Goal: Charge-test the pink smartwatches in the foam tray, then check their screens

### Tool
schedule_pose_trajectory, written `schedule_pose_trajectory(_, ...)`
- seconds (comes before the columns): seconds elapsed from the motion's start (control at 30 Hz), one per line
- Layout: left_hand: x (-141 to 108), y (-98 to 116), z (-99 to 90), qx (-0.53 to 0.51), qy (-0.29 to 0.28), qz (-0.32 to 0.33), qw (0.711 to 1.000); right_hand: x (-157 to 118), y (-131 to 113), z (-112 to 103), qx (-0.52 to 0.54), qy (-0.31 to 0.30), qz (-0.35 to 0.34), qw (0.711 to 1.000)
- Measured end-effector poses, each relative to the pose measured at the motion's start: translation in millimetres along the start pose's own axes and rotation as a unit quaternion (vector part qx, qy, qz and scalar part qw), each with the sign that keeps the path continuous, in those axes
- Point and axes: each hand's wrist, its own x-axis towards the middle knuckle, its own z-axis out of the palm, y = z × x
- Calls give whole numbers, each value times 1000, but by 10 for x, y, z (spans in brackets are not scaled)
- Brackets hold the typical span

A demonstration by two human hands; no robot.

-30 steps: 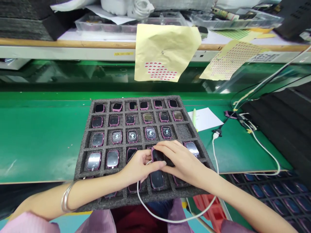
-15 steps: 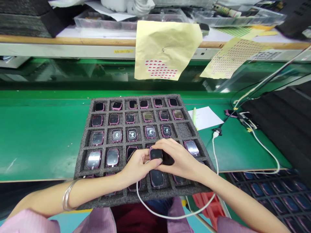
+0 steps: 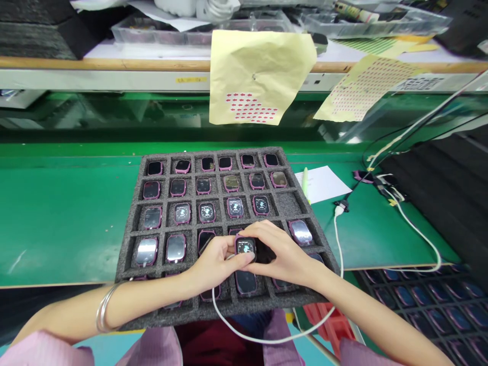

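Note:
Both hands hold one purple-edged smartwatch body (image 3: pixel 245 247) above the foam tray (image 3: pixel 131 249). Its screen is lit with a watch face. My left hand (image 3: pixel 215 262) is closed on its left side, the thumb lying over the screen's lower part. From under that hand runs a white cable (image 3: pixel 263 339); where its end meets the watch is hidden. My right hand (image 3: pixel 280 250) grips the watch's top and lower right edge between fingers and thumb. Around them, strapless watches sit in the tray's compartments, several with lit faces, such as the watch (image 3: pixel 235 207) just beyond my hands.
A white paper (image 3: pixel 328 185) and a light green pen (image 3: pixel 305 183) lie right of the tray. The cable's plug (image 3: pixel 339 209) joins a black connector behind. Yellow sheets (image 3: pixel 259 76) hang from the shelf (image 3: pixel 133 79). Another tray of watches (image 3: pixel 430 305) is at lower right.
The held watch's screen has gone from dark to a lit watch face. Both hands keep nearly the same place and grip.

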Motion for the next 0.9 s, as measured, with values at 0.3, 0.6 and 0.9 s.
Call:
schedule_pose_trajectory(0.3,1,18,20,19,8,0,1000,-17,4,-7,-13,1,-7,1000)
schedule_pose_trajectory(0.6,-1,2,23,31,9,6,999,-9,-14,-22,-23,0,-18,1000)
schedule_pose_trajectory(0.9,-2,-5,23,42,10,8,999,-32,-10,-14,-34,-2,-13,999)
